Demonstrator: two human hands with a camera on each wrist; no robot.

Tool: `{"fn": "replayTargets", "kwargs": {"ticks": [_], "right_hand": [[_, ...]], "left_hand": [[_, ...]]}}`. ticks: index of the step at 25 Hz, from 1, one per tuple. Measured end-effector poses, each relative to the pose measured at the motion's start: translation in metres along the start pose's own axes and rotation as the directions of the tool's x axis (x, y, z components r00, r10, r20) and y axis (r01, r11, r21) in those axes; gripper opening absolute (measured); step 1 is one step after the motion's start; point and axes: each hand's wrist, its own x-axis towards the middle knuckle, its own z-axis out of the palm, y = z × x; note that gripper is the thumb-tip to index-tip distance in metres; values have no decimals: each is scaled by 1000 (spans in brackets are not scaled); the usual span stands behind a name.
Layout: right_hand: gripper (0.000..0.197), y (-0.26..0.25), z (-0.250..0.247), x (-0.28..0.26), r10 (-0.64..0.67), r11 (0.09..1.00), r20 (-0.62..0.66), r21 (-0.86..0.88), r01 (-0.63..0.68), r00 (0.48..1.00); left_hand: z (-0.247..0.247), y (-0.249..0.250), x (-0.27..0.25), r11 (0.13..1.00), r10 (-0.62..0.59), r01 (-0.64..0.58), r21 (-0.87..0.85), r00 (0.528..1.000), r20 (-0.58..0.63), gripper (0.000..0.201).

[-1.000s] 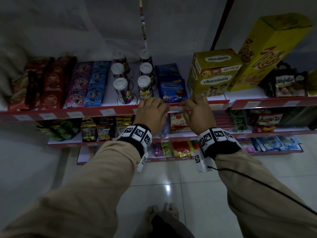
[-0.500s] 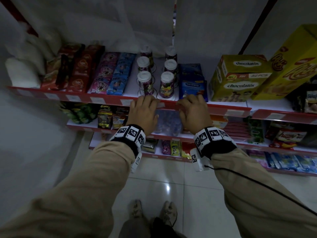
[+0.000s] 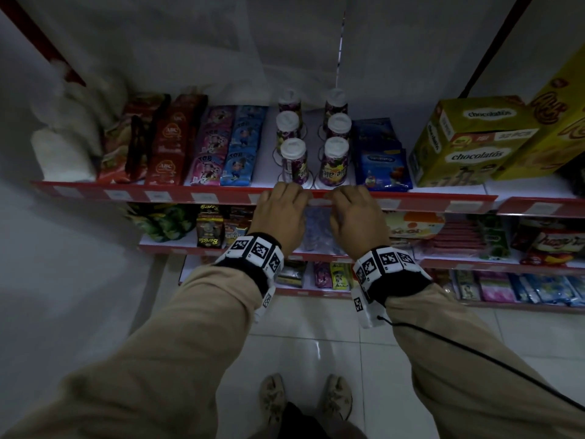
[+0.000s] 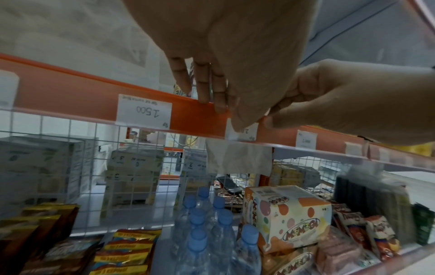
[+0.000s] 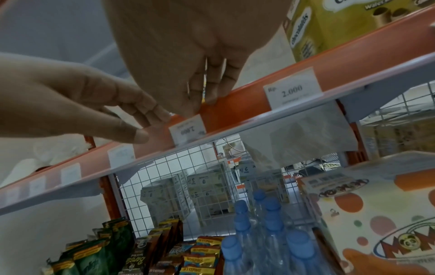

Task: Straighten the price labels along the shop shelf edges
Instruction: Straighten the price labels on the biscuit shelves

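Where both hands meet | price label [image 5: 188, 129] reads 2.000, upside down, tilted

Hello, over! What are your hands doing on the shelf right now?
Both hands on red shelf strip. Left hand and right hand flank the 2.000 price label, fingertips touching it. Nothing blocking.

Blue-capped water bottles [image 4: 207, 240], spotted Momogi box [image 4: 292, 217], yellow Chocolatos box [image 3: 468, 144], lidded cups [image 3: 334, 161]

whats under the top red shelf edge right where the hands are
Directly below the top red shelf edge, blue-capped water bottles stand on the next shelf, beside a Momogi box. In the head view both hands cover most of the bottles.
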Motion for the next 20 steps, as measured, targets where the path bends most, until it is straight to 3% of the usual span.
{"fn": "replayTargets", "kwargs": {"ticks": [4,12,17,18,20], "right_hand": [[18,-10,6,2,-6,999,-51,-41,4,999],[26,-14,11,11,135,986,110,-115,-122,985],[14,-8,4,13,252,948,-34,211,-239,967],[11,-9,3,13,302,908,-67,324,-265,951],[7,-14,0,14,450,725,-46,601,-335,892]], "left_hand": [[3,-6,1,1000,18,-18,-24,1000,-1,47],[11,-13,5,993,71,-74,-89,997,-41,39],[11,-19,4,953,50,-83,-291,992,-120,33],[11,-20,5,939,33,-75,-335,991,-128,31],[13,-22,7,912,4,-63,-405,990,-144,27]]}}
